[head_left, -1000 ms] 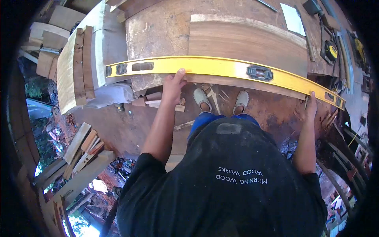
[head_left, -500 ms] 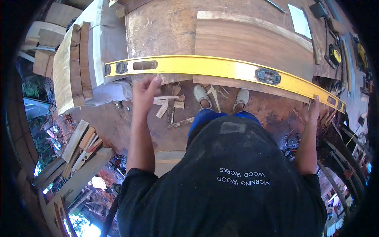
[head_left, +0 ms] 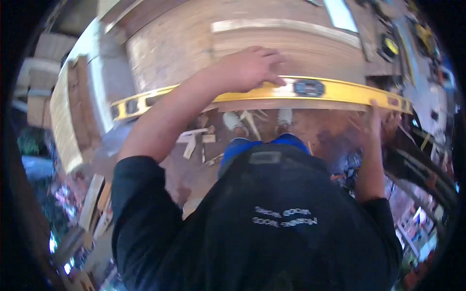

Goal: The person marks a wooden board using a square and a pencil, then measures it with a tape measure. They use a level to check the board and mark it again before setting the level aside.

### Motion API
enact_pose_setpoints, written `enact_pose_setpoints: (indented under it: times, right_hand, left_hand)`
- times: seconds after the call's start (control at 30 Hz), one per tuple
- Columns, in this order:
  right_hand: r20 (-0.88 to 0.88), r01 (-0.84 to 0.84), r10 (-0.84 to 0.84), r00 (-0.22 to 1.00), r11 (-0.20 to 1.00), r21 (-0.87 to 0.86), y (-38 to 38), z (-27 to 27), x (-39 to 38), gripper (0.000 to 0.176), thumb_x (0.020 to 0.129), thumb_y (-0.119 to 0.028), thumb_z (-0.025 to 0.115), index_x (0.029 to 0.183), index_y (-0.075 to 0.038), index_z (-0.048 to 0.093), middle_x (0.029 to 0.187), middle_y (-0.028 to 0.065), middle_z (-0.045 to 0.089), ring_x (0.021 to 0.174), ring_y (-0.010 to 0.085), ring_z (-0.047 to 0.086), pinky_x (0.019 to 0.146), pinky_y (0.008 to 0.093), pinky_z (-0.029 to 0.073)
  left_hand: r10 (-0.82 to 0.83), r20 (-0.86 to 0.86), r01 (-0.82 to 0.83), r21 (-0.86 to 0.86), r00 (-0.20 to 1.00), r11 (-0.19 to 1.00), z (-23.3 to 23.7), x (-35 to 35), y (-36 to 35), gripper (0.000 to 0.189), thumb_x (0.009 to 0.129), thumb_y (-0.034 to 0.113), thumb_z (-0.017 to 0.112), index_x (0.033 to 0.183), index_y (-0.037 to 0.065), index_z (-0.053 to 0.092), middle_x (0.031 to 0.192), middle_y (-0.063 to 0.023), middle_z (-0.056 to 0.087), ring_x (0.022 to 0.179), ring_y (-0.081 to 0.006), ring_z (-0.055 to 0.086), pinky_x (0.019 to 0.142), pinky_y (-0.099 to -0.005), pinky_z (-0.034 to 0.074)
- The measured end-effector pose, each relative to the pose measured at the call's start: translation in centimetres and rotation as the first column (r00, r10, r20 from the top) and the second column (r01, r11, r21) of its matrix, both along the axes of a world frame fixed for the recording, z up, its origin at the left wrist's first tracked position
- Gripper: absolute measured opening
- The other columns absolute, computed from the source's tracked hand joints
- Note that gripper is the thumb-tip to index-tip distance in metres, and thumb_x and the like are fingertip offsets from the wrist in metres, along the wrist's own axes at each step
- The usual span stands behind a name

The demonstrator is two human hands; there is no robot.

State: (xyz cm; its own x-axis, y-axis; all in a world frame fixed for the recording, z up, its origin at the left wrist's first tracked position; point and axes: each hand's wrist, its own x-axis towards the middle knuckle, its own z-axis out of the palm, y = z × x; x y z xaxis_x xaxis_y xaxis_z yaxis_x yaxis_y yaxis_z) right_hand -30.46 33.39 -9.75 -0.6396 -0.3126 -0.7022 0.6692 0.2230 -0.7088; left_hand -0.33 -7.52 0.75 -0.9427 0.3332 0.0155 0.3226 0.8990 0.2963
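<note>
A long yellow spirit level [head_left: 347,93] lies across the front of a brown wooden board [head_left: 301,56] on the workbench. My left hand [head_left: 252,68] reaches over the board and the level's middle, its fingers stretched out and apart. Whether its fingertips touch the level is blurred. My right hand [head_left: 374,116] holds the level's front edge near its right end, a fingertip showing on the yellow face. The rest of its fingers are hard to make out.
A white sheet [head_left: 341,15] and a yellow-black tape measure [head_left: 389,47] lie at the back right. Wood blocks [head_left: 77,111] stand at the left. Offcuts [head_left: 190,143] lie on the ground near my shoes [head_left: 235,122].
My left hand has moved up and right, from in front of the level to over the board. The right hand stays at the level's right part. The whole view has shifted.
</note>
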Motion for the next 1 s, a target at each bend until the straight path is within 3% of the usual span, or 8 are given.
enact_pose_setpoints:
  times: [0.03, 0.1, 0.13, 0.17, 0.23, 0.4, 0.63, 1.0]
  right_hand:
    - [-0.19, 0.087, -0.083, 0.978, 0.996, 0.011, -0.3, -1.0, 0.1, 0.062, 0.092, -0.054, 0.05, 0.134, -0.008, 0.047, 0.126, 0.0077, 0.053, 0.106, 0.0224, 0.051, 0.083, 0.0418, 0.044]
    - [-0.195, 0.053, -0.048, 0.98, 0.998, 0.019, 0.1, -1.0, -0.1, 0.056, 0.093, -0.037, 0.058, 0.135, -0.002, 0.045, 0.131, 0.0096, 0.052, 0.12, 0.0223, 0.048, 0.102, 0.0399, 0.038]
    - [-0.187, 0.217, -0.219, 0.958, 0.976, -0.032, -1.9, 1.4, 1.7, 0.055, 0.092, -0.032, 0.062, 0.134, -0.001, 0.046, 0.13, 0.0093, 0.052, 0.119, 0.0209, 0.049, 0.102, 0.0368, 0.038]
    - [-0.276, 0.122, -0.118, 0.954, 0.993, -0.005, -0.8, -0.8, 0.7, 0.055, 0.091, -0.044, 0.059, 0.131, -0.008, 0.049, 0.125, 0.0075, 0.055, 0.104, 0.0223, 0.054, 0.087, 0.0426, 0.043]
    - [-0.293, 0.165, -0.203, 0.934, 0.975, -0.15, -1.7, -0.4, 1.4, 0.046, 0.09, -0.041, 0.061, 0.12, -0.006, 0.057, 0.11, 0.005, 0.06, 0.098, 0.0167, 0.056, 0.084, 0.0294, 0.044]
    - [-0.285, 0.11, -0.148, 0.947, 0.983, -0.145, -1.7, 0.4, 1.8, 0.037, 0.092, -0.034, 0.063, 0.102, 0.001, 0.064, 0.085, 0.0049, 0.064, 0.071, 0.015, 0.057, 0.063, 0.0283, 0.046]
    - [-0.259, 0.114, -0.15, 0.954, 0.982, -0.151, -1.7, 0.5, 1.9, 0.039, 0.091, -0.035, 0.064, 0.1, 0.003, 0.063, 0.084, 0.0061, 0.064, 0.07, 0.0149, 0.057, 0.06, 0.0279, 0.045]
    - [-0.257, 0.039, -0.05, 0.965, 0.998, -0.05, -1.5, 1.6, 1.8, 0.044, 0.09, -0.037, 0.065, 0.106, 0.004, 0.062, 0.092, 0.0055, 0.064, 0.076, 0.0134, 0.056, 0.067, 0.0284, 0.044]
  left_hand:
    - [-0.005, 0.065, 0.005, -0.003, 0.998, 1.0, 0.0, -1.0, 0.6, 0.053, 0.076, 0.01, 0.069, 0.123, 0.033, 0.062, 0.144, -0.0099, 0.042, 0.135, -0.0311, 0.037, 0.109, -0.0437, 0.036]
    - [-0.048, 0.155, 0.052, -0.018, 0.987, 0.998, 0.0, -2.1, 1.3, 0.058, 0.074, 0.007, 0.07, 0.125, 0.034, 0.06, 0.148, -0.0094, 0.038, 0.137, -0.0317, 0.034, 0.111, -0.0437, 0.034]
    - [-0.074, 0.188, 0.081, -0.034, 0.979, 0.996, -0.1, -2.7, 1.5, 0.062, 0.073, 0.006, 0.071, 0.127, 0.034, 0.059, 0.149, -0.0092, 0.036, 0.138, -0.0319, 0.032, 0.112, -0.0436, 0.033]
    - [-0.099, 0.179, 0.105, -0.028, 0.979, 0.994, 0.1, -3.2, 1.8, 0.067, 0.072, 0.005, 0.071, 0.13, 0.035, 0.056, 0.15, -0.009, 0.035, 0.139, -0.0319, 0.031, 0.112, -0.0437, 0.032]
    - [-0.168, 0.152, 0.173, -0.02, 0.974, 0.985, 0.2, -4.1, 2.5, 0.072, 0.07, 0.004, 0.072, 0.132, 0.036, 0.053, 0.151, -0.0087, 0.034, 0.14, -0.0319, 0.03, 0.113, -0.0437, 0.031]
    - [-0.213, 0.14, 0.235, -0.167, 0.967, 0.957, 0.8, -6.2, 4.2, 0.085, 0.066, 0.005, 0.077, 0.138, 0.037, 0.044, 0.153, -0.0074, 0.029, 0.142, -0.0287, 0.026, 0.113, -0.0451, 0.03]
    - [-0.218, 0.219, 0.267, -0.226, 0.951, 0.937, 1.2, -7.9, 5.2, 0.095, 0.06, 0.008, 0.081, 0.141, 0.035, 0.04, 0.155, -0.0062, 0.024, 0.143, -0.0277, 0.024, 0.113, -0.048, 0.031]
    - [-0.217, 0.177, 0.263, -0.305, 0.96, 0.915, 0.6, -9.3, 6.4, 0.09, 0.077, -0.004, 0.061, 0.148, 0.037, 0.025, 0.156, -0.0084, 0.023, 0.143, -0.0293, 0.026, 0.111, -0.052, 0.031]
